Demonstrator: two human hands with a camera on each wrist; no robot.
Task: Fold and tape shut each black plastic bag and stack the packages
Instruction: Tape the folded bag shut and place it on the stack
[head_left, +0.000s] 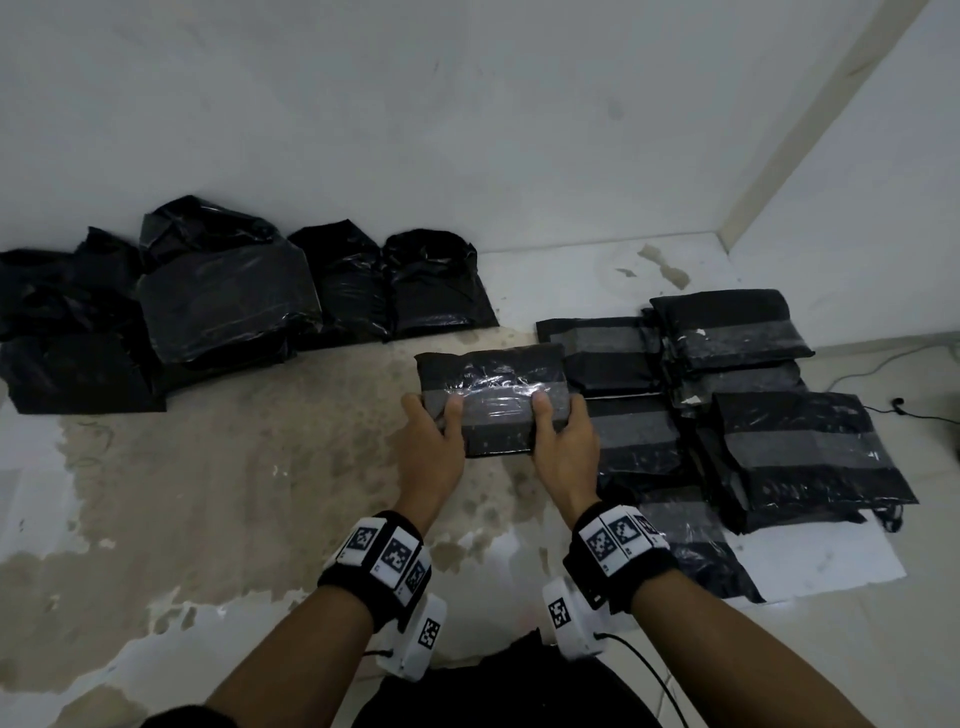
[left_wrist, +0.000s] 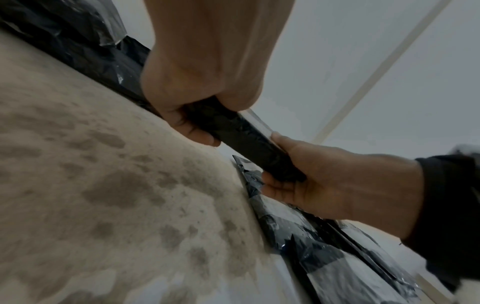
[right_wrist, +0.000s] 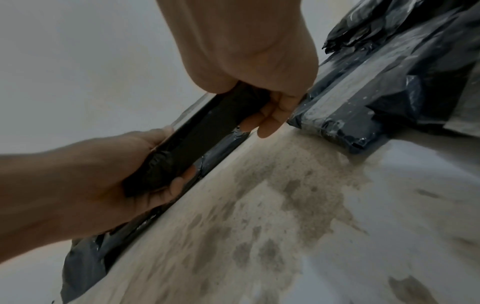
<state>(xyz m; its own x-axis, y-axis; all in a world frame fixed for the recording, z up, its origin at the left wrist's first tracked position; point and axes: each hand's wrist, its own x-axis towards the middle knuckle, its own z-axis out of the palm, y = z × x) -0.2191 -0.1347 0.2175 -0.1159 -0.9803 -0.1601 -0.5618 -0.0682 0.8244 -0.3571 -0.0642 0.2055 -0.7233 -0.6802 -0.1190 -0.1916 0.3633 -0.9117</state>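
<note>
The right hand (right_wrist: 249, 61) filled the top of the shot, thumb side up and fingers (right_wrist: 270, 121) curled under one end of a flat black package (right_wrist: 197, 135), clear tape shining along its upper edge. The left hand (right_wrist: 103, 174) came in from the lower left with its own grip on the other end, fingertips wrapped underneath. The package was held off the stained, blotchy floor (right_wrist: 259, 216). Taped black packages (right_wrist: 376, 102) sat piled just right of it, with more black plastic (right_wrist: 85, 265) lying below the left hand.
</note>
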